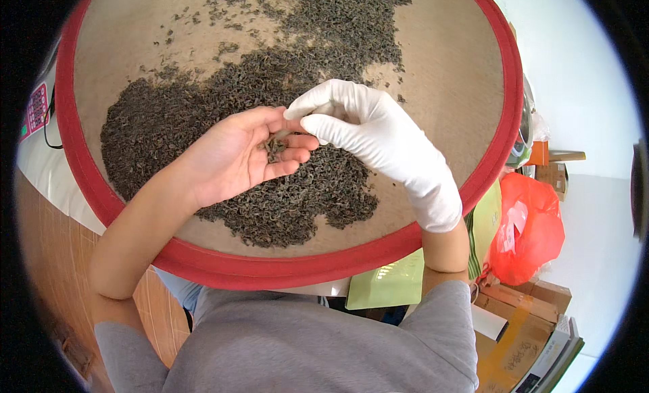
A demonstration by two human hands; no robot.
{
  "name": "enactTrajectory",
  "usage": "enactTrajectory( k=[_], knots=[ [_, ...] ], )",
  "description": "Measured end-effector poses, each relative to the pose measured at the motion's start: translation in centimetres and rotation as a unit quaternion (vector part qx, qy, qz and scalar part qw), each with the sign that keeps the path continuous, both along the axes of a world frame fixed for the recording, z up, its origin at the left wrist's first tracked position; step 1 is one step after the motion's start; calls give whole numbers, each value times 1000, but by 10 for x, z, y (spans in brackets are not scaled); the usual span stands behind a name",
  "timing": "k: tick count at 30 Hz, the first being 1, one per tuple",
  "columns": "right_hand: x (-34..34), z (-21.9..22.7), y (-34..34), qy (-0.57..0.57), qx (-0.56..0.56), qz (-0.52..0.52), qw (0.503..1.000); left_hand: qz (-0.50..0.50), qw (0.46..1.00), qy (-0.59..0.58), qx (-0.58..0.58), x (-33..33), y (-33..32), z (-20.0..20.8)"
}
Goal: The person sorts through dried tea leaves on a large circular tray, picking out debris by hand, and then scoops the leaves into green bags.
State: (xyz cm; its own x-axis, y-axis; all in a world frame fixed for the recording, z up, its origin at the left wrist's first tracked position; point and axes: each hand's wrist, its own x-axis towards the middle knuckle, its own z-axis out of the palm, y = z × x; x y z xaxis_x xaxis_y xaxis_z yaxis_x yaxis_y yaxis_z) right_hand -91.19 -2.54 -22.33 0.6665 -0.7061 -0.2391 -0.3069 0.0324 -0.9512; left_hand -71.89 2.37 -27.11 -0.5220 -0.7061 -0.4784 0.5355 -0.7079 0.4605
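Observation:
My bare left hand (pixel 233 153) is turned palm up, its fingers curled into a cup around a small pinch of dried tea leaves (pixel 276 147). My right hand (pixel 378 133) wears a white glove. Its thumb and fingertips are closed together at the left hand's fingertips, and what they pinch, if anything, is too small to make out. Below both hands, a dark heap of dried tea leaves (pixel 155 129) spreads over a large round tan tray (pixel 446 75) with a red cloth rim.
Past the tray's right edge are a red plastic bag (pixel 531 231), green pouches (pixel 385 285) and cardboard boxes (pixel 514 339). A pink-and-white keypad device (pixel 35 112) stands at the left on a white surface. Wooden floor (pixel 61 258) shows at lower left.

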Motion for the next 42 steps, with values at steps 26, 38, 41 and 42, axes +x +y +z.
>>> enactTrajectory(
  k=[26, 38, 41, 42],
  knots=[
    [-36, -21, -43, 80, -60, 51, 994, 157, 984, 77, -42, 36, -19, -6],
    [-40, -10, -32, 224, -279, -26, 934, 182, 979, 71, -56, 42, -24, -9],
    [-34, -24, -30, 202, -314, -13, 928, 187, 979, 65, -57, 43, -25, -10],
    [-30, -29, -28, 193, -321, -11, 927, 188, 978, 68, -63, 44, -26, -10]
  ],
)
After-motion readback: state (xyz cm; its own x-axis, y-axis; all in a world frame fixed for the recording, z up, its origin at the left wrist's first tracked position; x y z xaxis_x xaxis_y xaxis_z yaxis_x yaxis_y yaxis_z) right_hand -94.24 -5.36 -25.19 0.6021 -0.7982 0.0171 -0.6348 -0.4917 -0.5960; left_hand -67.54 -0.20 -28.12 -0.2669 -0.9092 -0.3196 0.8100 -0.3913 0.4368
